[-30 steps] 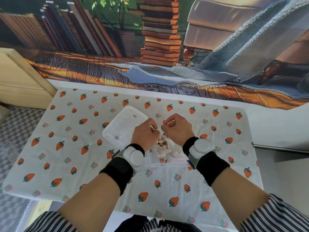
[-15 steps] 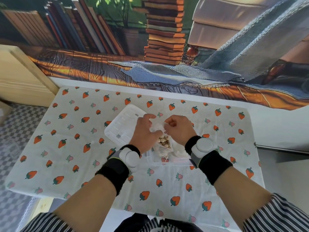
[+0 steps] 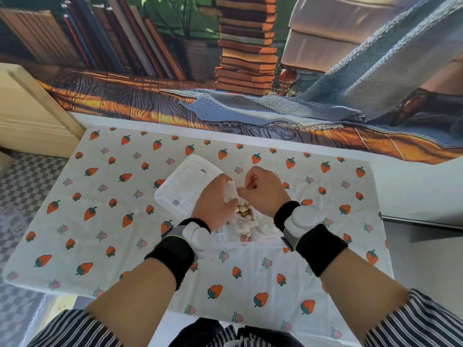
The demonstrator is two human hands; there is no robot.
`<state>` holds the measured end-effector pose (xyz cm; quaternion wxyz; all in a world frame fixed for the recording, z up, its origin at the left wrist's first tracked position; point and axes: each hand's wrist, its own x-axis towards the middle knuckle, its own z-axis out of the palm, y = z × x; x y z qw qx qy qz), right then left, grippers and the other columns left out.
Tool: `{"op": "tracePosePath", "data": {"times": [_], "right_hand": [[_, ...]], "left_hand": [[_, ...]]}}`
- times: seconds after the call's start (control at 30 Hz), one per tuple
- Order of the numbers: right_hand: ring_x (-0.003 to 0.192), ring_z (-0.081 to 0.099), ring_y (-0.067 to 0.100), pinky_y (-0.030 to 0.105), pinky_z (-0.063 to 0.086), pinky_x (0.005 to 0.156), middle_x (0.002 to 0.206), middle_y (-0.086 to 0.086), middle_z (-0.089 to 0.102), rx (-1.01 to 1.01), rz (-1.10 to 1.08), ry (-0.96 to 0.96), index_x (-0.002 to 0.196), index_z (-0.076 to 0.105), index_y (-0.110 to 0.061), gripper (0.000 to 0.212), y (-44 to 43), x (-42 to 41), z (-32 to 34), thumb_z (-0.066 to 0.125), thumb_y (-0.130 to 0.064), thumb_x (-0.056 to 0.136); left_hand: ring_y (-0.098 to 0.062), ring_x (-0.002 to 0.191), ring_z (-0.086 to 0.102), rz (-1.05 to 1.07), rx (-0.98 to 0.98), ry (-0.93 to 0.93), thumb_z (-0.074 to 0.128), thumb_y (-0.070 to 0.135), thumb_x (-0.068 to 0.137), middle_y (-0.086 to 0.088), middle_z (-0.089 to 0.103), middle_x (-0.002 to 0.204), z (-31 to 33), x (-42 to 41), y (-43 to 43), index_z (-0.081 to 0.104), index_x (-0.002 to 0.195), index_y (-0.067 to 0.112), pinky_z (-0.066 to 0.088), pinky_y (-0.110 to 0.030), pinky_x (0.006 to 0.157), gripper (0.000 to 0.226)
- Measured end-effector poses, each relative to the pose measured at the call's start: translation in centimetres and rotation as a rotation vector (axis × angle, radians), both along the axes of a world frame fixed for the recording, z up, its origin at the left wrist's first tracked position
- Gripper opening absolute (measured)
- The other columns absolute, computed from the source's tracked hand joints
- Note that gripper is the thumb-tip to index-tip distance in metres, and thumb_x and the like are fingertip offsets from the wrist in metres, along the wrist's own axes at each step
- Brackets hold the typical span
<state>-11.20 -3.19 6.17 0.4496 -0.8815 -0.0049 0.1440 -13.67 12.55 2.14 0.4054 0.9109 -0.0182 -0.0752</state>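
A small clear plastic bag of round beige beads hangs above a clear plastic box in the middle of the table. My left hand grips the bag's upper left side. My right hand pinches the bag's top edge from the right, fingers curled. The two hands almost touch above the beads. The bag's lower end dips into the box, where more pale bags lie, partly hidden by my wrists.
A white box lid lies flat left of the hands. The table carries a strawberry-print cloth. A printed backdrop stands behind the table, and a wooden frame sits at far left. Both wrists wear black bands with white trackers.
My hands have shifted slightly away from me along the bag's top, and the left hand has closed further round the bag. The bag stays over the box.
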Motion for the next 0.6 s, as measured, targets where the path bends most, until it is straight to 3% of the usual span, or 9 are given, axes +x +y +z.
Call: {"op": "tracePosePath", "data": {"times": [0.13,0.23,0.33,0.5,0.6], "right_hand": [[0.058,0.047,0.014,0.027,0.041,0.059,0.066,-0.006,0.052,-0.059,0.158,-0.096,0.078,0.048,-0.022,0.021,-0.21,-0.02,0.26,0.067,-0.02,0.084],[0.071,0.056,0.016,0.028,0.045,0.066,0.078,-0.001,0.06,-0.094,0.269,-0.098,0.089,0.06,-0.025,0.008,-0.18,0.11,0.56,0.061,-0.017,0.092],[0.075,0.056,0.011,0.028,0.042,0.07,0.084,-0.005,0.064,-0.147,0.312,-0.122,0.089,0.07,-0.024,0.016,0.0,0.26,0.7,0.057,-0.015,0.093],[0.058,0.048,0.008,0.022,0.031,0.057,0.061,-0.009,0.055,-0.201,0.321,-0.084,0.074,0.074,-0.026,0.016,0.38,0.32,0.36,0.065,-0.025,0.087],[0.068,0.052,0.007,0.014,0.03,0.057,0.074,-0.01,0.058,-0.226,0.3,-0.095,0.085,0.078,-0.027,0.009,0.5,0.36,0.55,0.07,-0.03,0.084]], "left_hand": [[-0.015,0.088,0.056,0.004,-0.047,0.04,0.077,0.029,0.085,0.006,0.057,0.097,-0.39,0.1,-0.02,0.048,0.117,0.021,0.04,-0.027,0.072,0.044],[-0.02,0.09,0.059,0.044,-0.045,0.032,0.074,0.019,0.084,0.002,0.061,0.098,-0.78,0.34,-0.13,0.052,0.113,0.021,0.044,-0.03,0.073,0.037],[-0.021,0.089,0.059,0.04,-0.023,0.022,0.071,0.013,0.083,0.001,0.06,0.097,-0.79,0.39,-0.2,0.055,0.107,0.018,0.044,-0.03,0.074,0.029],[-0.02,0.08,0.06,0.034,-0.051,0.037,0.069,0.013,0.086,0.002,0.06,0.085,-0.46,0.41,-0.54,0.054,0.094,0.017,0.047,-0.032,0.068,0.018],[-0.014,0.074,0.062,0.036,-0.079,0.078,0.068,0.015,0.088,0.008,0.062,0.079,-0.45,0.24,-0.45,0.054,0.094,0.019,0.048,-0.028,0.064,0.016]]}}
